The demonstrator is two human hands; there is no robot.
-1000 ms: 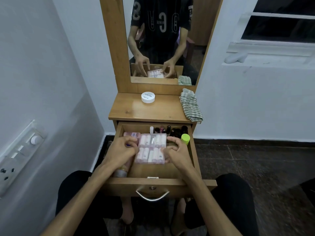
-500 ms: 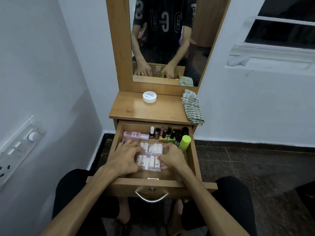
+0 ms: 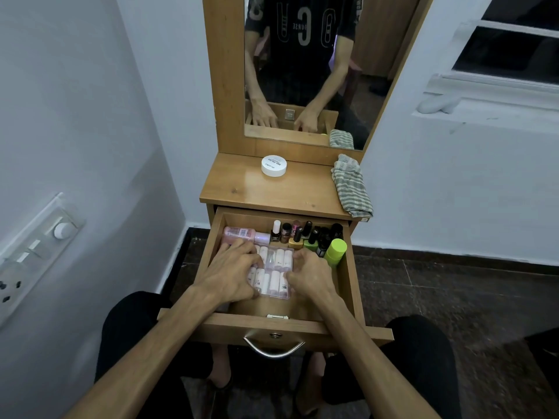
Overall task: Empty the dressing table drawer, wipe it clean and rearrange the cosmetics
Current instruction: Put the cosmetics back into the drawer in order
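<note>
We find the left hand [image 3: 233, 275] and right hand [image 3: 311, 278] gripping the clear case [image 3: 273, 272] by its sides. It lies mid-drawer [image 3: 348, 276], fingers curled round its edges.

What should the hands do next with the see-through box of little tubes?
Probably let go of it. The clear box already lies flat on the drawer floor, with the left hand and right hand at its sides and nail polish bottles lined up behind.

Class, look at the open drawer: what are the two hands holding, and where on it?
Both hold the clear case of small bottles: left hand on its left side, right hand on its right.
</note>
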